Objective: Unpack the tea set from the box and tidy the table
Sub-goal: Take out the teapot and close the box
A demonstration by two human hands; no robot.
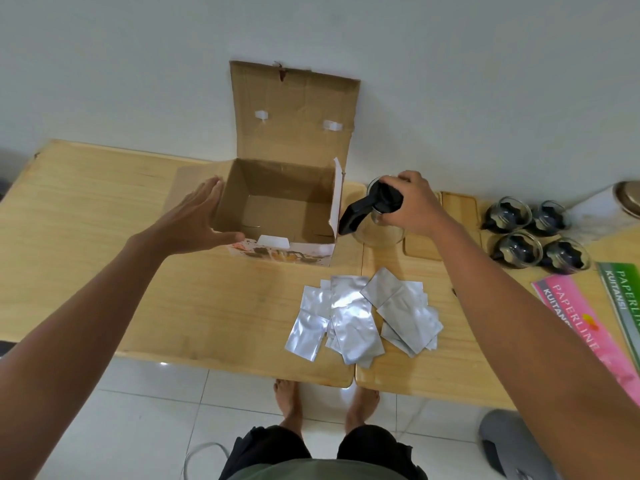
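Note:
An open cardboard box (pixel 277 206) stands on the wooden table (pixel 104 209), its lid leaning back against the wall; its inside looks bare. My left hand (pixel 197 220) is open, fingers spread, against the box's left wall. My right hand (pixel 412 202) grips the top of a glass teapot (pixel 374 216) with a black lid and black handle, just right of the box. Several glass cups with black handles (pixel 535 233) sit in a group at the far right.
A pile of silver foil sachets (pixel 363 313) lies near the table's front edge. A wooden tray (pixel 453 209) sits behind the teapot. Pink and green receipt books (pixel 595 306) lie at the right. A metal lid (pixel 628 197) is at the far right. White tiled floor lies below.

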